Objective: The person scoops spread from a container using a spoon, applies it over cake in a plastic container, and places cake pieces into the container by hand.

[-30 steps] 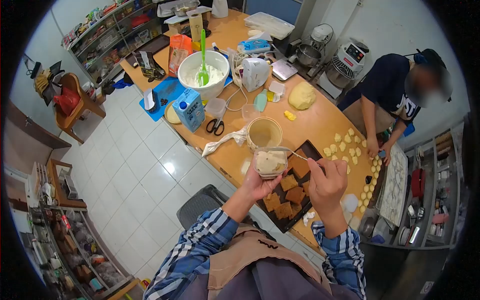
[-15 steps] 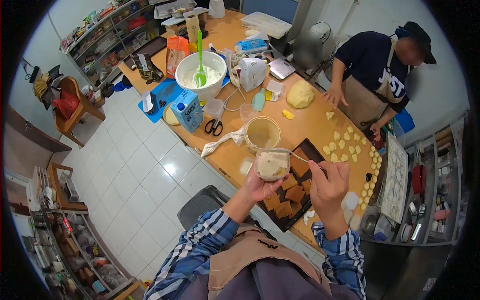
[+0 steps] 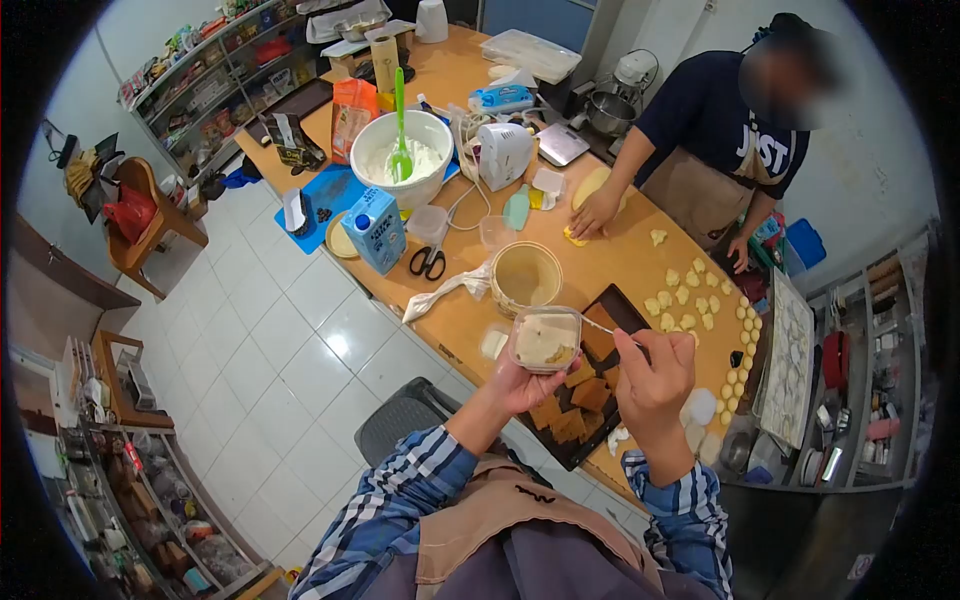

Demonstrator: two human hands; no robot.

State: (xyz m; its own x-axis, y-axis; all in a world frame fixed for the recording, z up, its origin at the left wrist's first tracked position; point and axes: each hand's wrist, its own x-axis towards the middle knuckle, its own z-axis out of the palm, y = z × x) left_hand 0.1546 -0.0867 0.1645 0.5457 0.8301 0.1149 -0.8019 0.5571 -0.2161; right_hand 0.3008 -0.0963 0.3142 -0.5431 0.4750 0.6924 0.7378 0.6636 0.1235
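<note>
My left hand (image 3: 507,385) is wrapped round a small clear plastic container (image 3: 546,341) filled with something pale and creamy, with a brownish patch near its lower edge. My right hand (image 3: 652,375) pinches the handle of a thin metal utensil (image 3: 598,325), whose other end reaches the container's rim; its tip is hard to make out. Beneath both hands lies a dark tray (image 3: 572,460) with brown cake pieces (image 3: 592,394). A round tub (image 3: 526,276) stands just beyond the container, beside a white piping bag (image 3: 440,290).
A white bowl (image 3: 373,137) with a green spatula, a blue carton (image 3: 376,232), scissors (image 3: 428,262) and a hand mixer (image 3: 505,155) stand at the left. Across the table (image 3: 640,250), a co-worker (image 3: 720,130) touches yellow dough (image 3: 575,236). Small dough pieces (image 3: 682,295) lie at the right.
My left hand and the container have shifted slightly down and right, the container tilted more towards view. The co-worker has reached from the dough pieces to the large dough.
</note>
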